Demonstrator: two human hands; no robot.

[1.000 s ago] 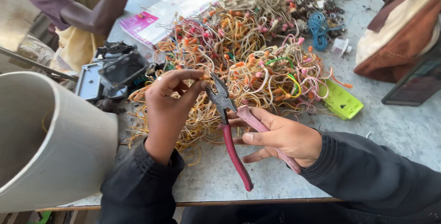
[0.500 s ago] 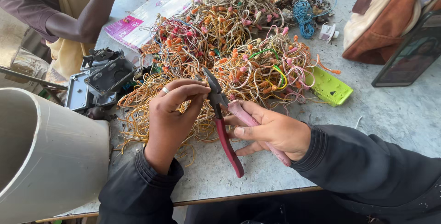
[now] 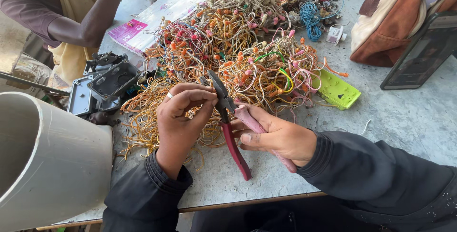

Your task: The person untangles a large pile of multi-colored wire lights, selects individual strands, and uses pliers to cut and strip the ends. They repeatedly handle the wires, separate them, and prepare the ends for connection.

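- Gripping a pair of red-handled pliers [image 3: 232, 127] in my right hand [image 3: 278, 137], I have its fingers wrapped round the faded upper handle while the darker handle hangs free below; the jaws stand slightly apart, pointing up and away from me.
- My left hand [image 3: 183, 113] is curled, thumb and fingertips pressed together in a pinch just left of the jaws. I judge it holds a thin wire end there, though the strand itself is too fine to make out.
- As I read it, the step in hand is feeding a wire to the pliers for cutting or stripping; the next move would call for a steady pinch and a squeeze of both handles.
- Both wrists rest low over the grey table [image 3: 404, 118], forearms in dark sleeves angling in from the near edge.
- Just beyond my hands lies the tangled heap of orange and pink wires [image 3: 238, 46], touching my left knuckles.
- A large white bucket [image 3: 43, 165] stands at my left; a green plastic piece [image 3: 339, 90] lies at the heap's right edge.
- Another person's arm [image 3: 90, 22] rests at the far left.
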